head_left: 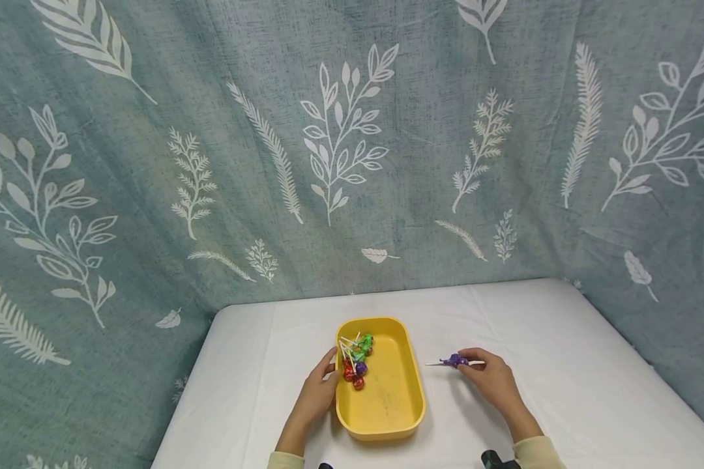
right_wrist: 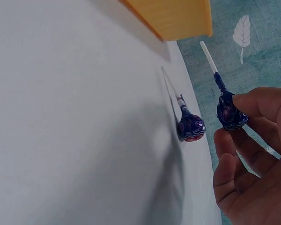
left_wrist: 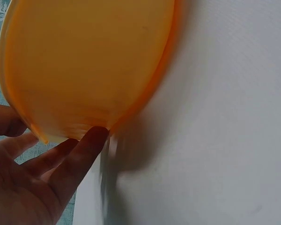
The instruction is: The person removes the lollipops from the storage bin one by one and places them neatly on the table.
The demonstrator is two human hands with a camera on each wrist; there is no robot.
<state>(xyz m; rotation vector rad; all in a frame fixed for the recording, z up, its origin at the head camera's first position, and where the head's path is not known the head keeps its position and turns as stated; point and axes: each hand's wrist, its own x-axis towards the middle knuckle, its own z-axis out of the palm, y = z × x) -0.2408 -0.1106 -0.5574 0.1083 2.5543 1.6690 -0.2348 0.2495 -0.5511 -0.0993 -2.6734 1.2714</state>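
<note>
My left hand (head_left: 318, 391) is at the left side of a yellow tray (head_left: 390, 391), its fingertips touching the outer wall near the rim. In the left wrist view, rather straight fingers (left_wrist: 82, 161) press against that wall. Several lollipops (head_left: 356, 358) in green, red and purple wrappers lie in the tray's left part, white sticks toward the rim. Right of the tray, my right hand (head_left: 495, 378) pinches a purple-wrapped lollipop (right_wrist: 230, 111) by its head, between thumb and fingers. Another purple lollipop (right_wrist: 192, 124), reddish at its bottom, is close beside it over the white cloth.
A white cloth (head_left: 252, 365) covers the table under the tray. Behind and at both sides hangs a blue-green curtain (head_left: 352, 247) with white leaf prints. Dark straps or devices (head_left: 495, 460) show near the right sleeve at the bottom.
</note>
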